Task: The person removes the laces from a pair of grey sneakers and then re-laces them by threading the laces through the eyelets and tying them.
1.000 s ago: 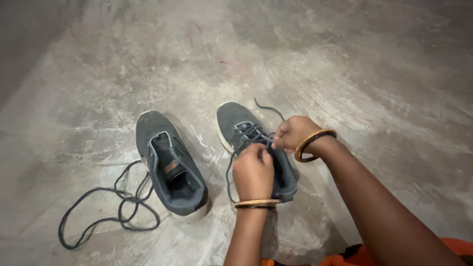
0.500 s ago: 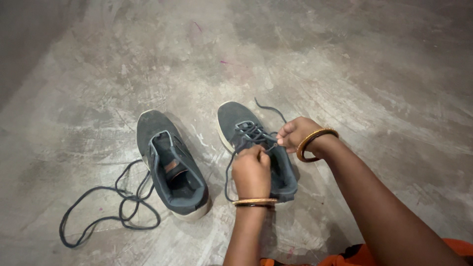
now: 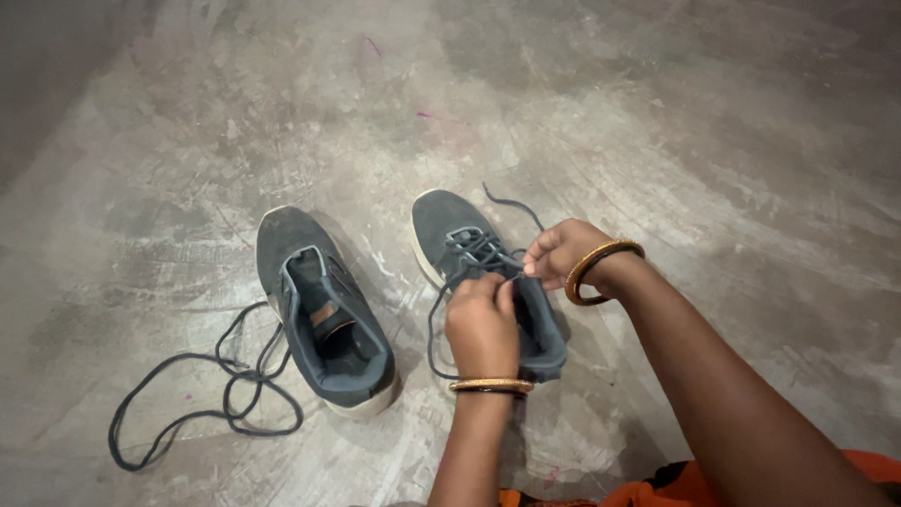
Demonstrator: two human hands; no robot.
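Both hands work over the right shoe [image 3: 488, 282] on the floor [image 3: 657, 141]. Left hand [image 3: 482, 324] comes in from below, wrist straight, knuckles up, fingertips pinching the lace [image 3: 474, 249] at the tongue. Right hand [image 3: 561, 253] reaches in from the right, wrist bent, fingers curled, pinching the same lace just beside the left fingertips. Bangles on both wrists. Shoe is dark grey, pale sole, toe pointing away, partly laced; one lace end trails past the toe. Left shoe [image 3: 324, 310] sits near, unlaced, loose lace [image 3: 202, 394] coiled beside it.
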